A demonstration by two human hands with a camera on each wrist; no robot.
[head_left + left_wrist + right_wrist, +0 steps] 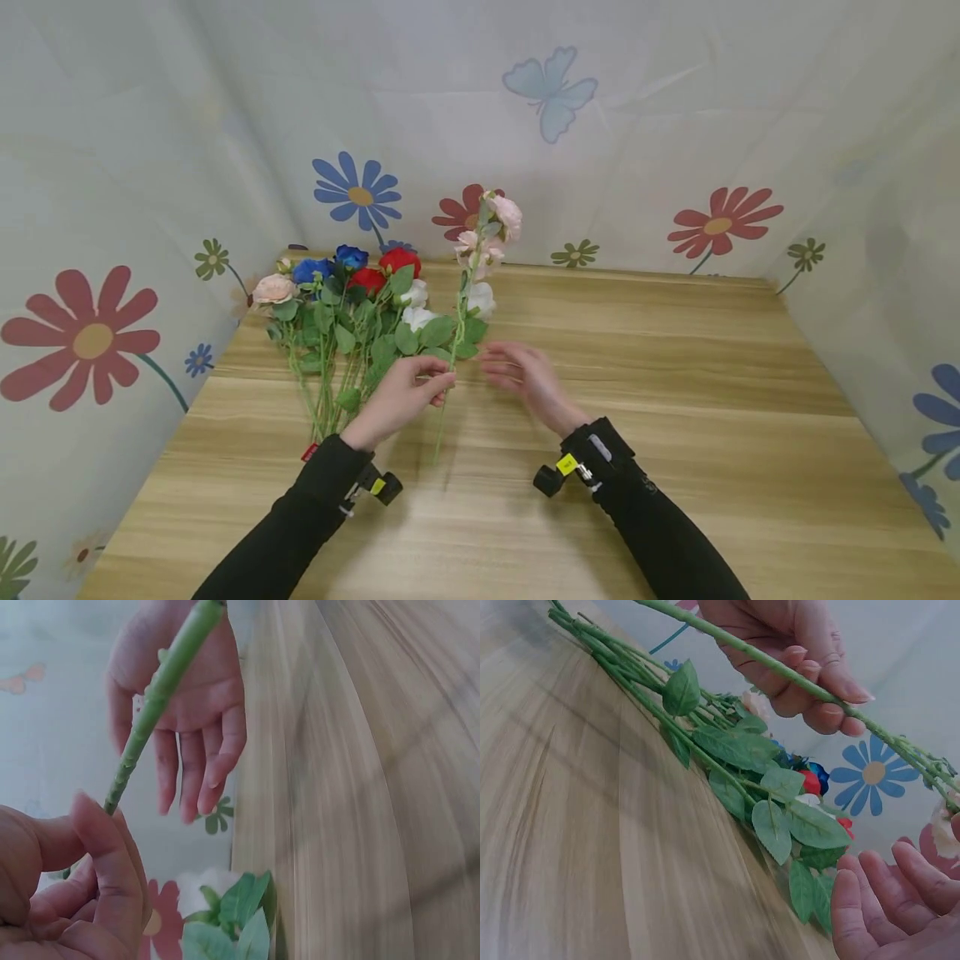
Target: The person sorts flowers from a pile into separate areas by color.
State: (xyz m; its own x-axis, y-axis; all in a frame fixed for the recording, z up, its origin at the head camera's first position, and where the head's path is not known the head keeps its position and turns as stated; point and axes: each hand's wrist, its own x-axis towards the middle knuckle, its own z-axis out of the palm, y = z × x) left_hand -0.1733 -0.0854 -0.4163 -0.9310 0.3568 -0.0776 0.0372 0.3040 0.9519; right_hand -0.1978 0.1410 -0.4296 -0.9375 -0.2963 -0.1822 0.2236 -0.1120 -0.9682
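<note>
We see the left hand pinching the stem of a pale-pink flower spray, held over the bench; the right hand, loosely extended, hangs just beside it; leftward we note blue roses, red roses and white roses, some leaves partly masked by the stem

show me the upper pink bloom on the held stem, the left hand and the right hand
Upper pink bloom (507, 217): head view, on its petals.
Left hand (394, 395): head view, back of the hand.
Right hand (198, 709): left wrist view, the palm.
</note>
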